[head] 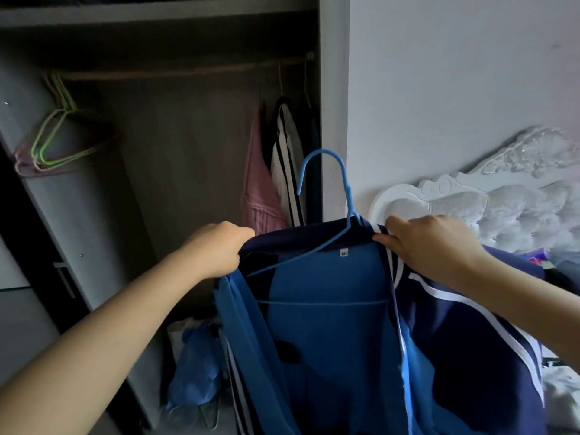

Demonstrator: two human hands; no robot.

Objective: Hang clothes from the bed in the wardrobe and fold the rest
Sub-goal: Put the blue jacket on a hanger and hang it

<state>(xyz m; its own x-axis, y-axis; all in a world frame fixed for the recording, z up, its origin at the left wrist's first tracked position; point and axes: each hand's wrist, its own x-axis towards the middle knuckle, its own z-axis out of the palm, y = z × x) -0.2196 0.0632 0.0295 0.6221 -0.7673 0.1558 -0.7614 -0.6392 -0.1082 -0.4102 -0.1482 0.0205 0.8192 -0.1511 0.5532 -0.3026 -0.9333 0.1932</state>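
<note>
A navy jacket (455, 334) with white stripes and a blue lining hangs open in front of me on a blue wire hanger (326, 171). My left hand (216, 249) grips the jacket's left shoulder. My right hand (436, 243) pinches the collar at the right shoulder. The hanger's hook points up, in front of the wardrobe's right side panel (334, 89). The wardrobe rail (175, 72) runs across the dark opening above.
A pink garment (260, 186) and a striped garment (287, 158) hang at the rail's right end. Empty green and pink hangers (59, 139) hang at the left. A blue bag (194, 368) lies on the wardrobe floor. A white carved headboard (489, 196) and clothes (561, 381) are at right.
</note>
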